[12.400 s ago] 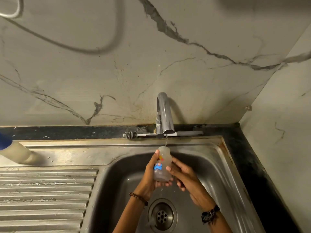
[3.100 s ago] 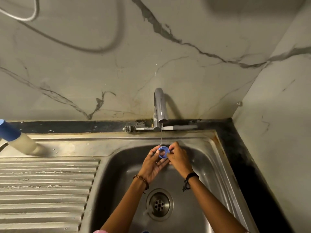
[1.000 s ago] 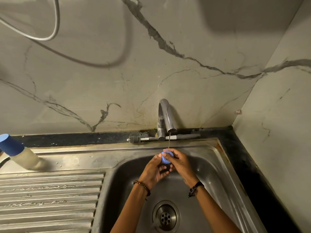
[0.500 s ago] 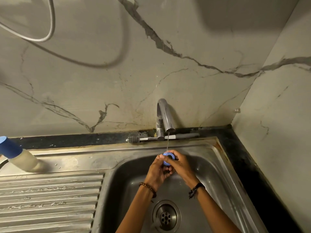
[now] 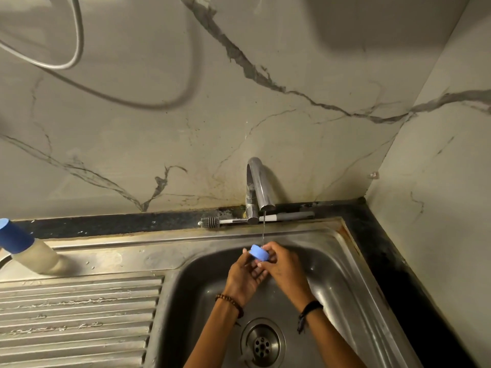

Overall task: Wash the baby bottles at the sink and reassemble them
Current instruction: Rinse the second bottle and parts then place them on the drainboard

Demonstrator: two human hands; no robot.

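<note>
Two hands over a steel sink (image 5: pixel 353 264) w/ a thin stream from the tap (image 5: pixel 259 187). Left hand (image 5: pixel 243 274) and right hand (image 5: pixel 284 266) pinch a blue bottle ring (image 5: pixel 259 253) under the water. Bottle brush (image 5: pixel 255 220) lies behind the tap. Blue-capped bottle (image 5: pixel 29 253) stands far left by the drainboard (image 5: pixel 77 322).

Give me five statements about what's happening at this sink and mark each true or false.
1. Both hands, left hand and right hand, hold the blue bottle ring. True.
2. The tap is off. False: a thin stream runs.
3. The bottle brush lies on the ledge behind the sink. True.
4. The blue-capped bottle stands in the basin. False: it stands left, beside the drainboard.
5. A plug covers the drain. False: it is open.
</note>
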